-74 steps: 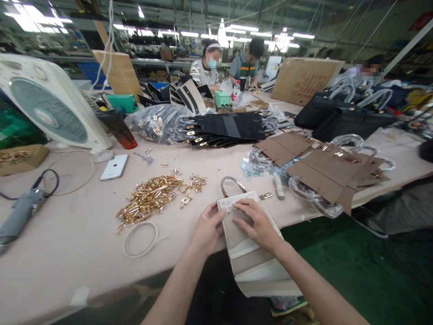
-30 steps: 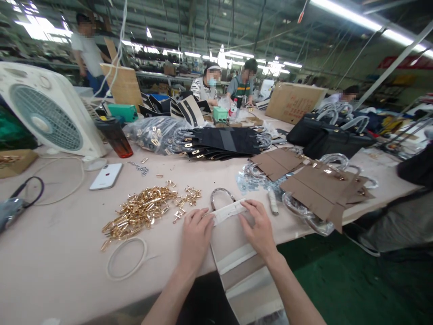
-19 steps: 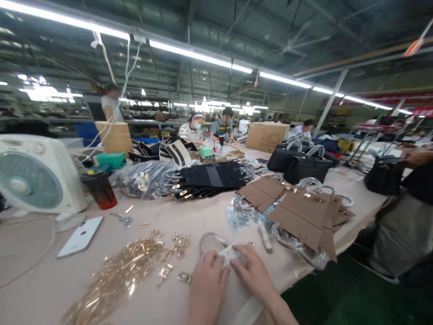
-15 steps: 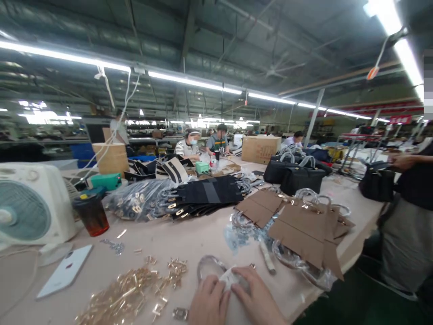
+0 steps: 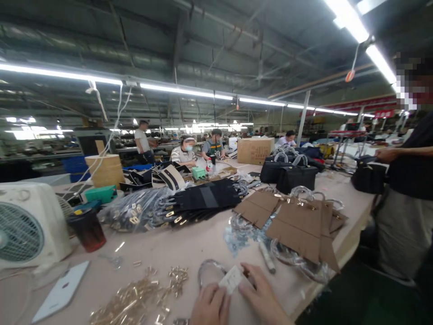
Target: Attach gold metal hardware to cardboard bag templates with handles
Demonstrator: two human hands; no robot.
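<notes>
A small pale flat piece [image 5: 232, 280] lies at the front of the table, its near side covered by my hands. My left hand [image 5: 210, 304] grips its lower left edge with fingers pressed together. On the right, my right hand [image 5: 260, 289] pinches the piece, the thumb on top and the fingers curled at its far edge. Just behind my left hand, a plastic-wrapped bag handle [image 5: 207, 265] arcs up; whether it joins the pale piece is hidden. A heap of gold metal fittings [image 5: 130, 295] spreads to the left.
Brown bag panels [image 5: 294, 225] with wrapped handles lie right, beside a pale stick-like object [image 5: 267, 257]. Black panels [image 5: 206, 198] are stacked behind. A phone [image 5: 62, 289], a dark cup [image 5: 88, 230] and a fan [image 5: 30, 225] stand left. A co-worker [image 5: 409, 180] is at the right edge.
My view has shifted slightly up and right. My right hand's fingers have moved back off the pale piece's top to its far edge, baring more of its surface. The left hand keeps its place.
</notes>
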